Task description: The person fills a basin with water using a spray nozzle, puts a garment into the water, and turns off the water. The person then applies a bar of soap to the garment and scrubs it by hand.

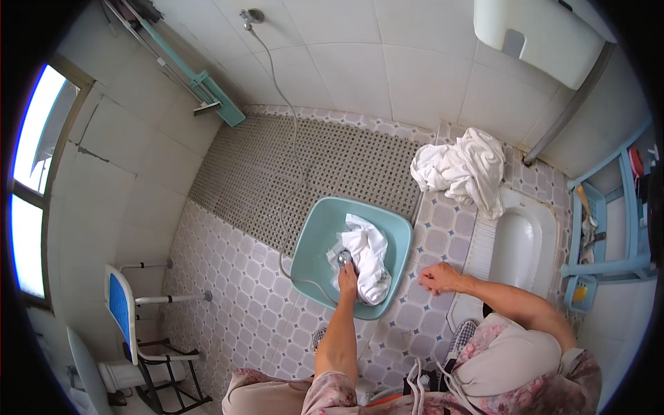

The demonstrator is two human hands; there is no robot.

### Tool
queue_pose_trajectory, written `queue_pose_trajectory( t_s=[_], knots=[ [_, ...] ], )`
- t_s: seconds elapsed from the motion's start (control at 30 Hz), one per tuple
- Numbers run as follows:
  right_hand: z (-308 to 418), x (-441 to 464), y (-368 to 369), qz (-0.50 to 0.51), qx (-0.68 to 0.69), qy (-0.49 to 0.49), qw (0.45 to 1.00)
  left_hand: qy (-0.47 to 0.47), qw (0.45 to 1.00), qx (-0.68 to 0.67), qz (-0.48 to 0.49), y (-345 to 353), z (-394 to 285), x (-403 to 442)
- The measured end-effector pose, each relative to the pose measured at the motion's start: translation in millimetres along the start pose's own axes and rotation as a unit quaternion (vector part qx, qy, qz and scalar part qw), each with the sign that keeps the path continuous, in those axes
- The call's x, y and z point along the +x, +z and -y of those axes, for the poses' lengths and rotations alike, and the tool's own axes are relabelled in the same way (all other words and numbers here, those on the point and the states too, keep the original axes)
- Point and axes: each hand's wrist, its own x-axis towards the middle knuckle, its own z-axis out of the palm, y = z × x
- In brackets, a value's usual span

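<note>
Here, the person's left grip [348, 280] is closed around a chrome shower head [344, 257], held low inside a pale green basin [312, 242] against a bundle of white cloth [371, 259]. The bundle lies in the middle and right of the basin, which rests at the edge of a perforated mat [242, 162]. A hose [296, 138] links the shower head with a wall tap [250, 19]. The right grip [440, 278] hangs apart, beside the basin's right side, its fingers loosely curled with no object visible; how fully they close cannot be told. As to progress, the work appears partway: one bundle is already in the basin with the shower head brought to it, whereas a second heap of white fabric [460, 166] lies outside, near the squat toilet [519, 242], seemingly yet to be dealt with. Whether water is flowing cannot be made out.
</note>
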Motion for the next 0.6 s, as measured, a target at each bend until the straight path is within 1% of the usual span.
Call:
queue_pose_trajectory(
  t_s=[0.07,0.17,0.27,0.37,0.4,0.43,0.5,0.57,0.6],
  knots=[
    [-1,2,-2,0.002,0.001,-0.005,1.0,0.013,1.0,-0.021,0.001,-2,-12,-9],
    [-5,0,3,0.006,0.001,-0.006,1.0,-0.029,0.999,0.012,0.01,-4,-24,-10],
    [0,0,-1,0.014,-0.012,-0.003,1.0,-0.047,0.998,0.033,-0.015,2,-16,1],
    [6,-1,-4,0.014,-0.021,0.0,1.0,-0.077,0.997,0.006,-0.019,6,-8,8],
    [6,-1,-4,0.008,-0.023,-0.003,1.0,-0.112,0.994,0.009,-0.014,1,-27,-1],
    [4,-2,-1,0.007,-0.023,-0.002,1.0,-0.118,0.993,-0.004,-0.016,2,-28,2],
    [-2,-1,5,0.006,-0.023,-0.003,1.0,-0.138,0.99,-0.023,-0.019,2,-19,3],
    [-8,5,2,0.004,-0.026,-0.009,1.0,-0.103,0.994,0.015,-0.014,4,-7,10],
    [-10,7,4,0.003,-0.025,-0.016,1.0,-0.108,0.994,0.035,-0.009,1,-6,6]
  ],
)
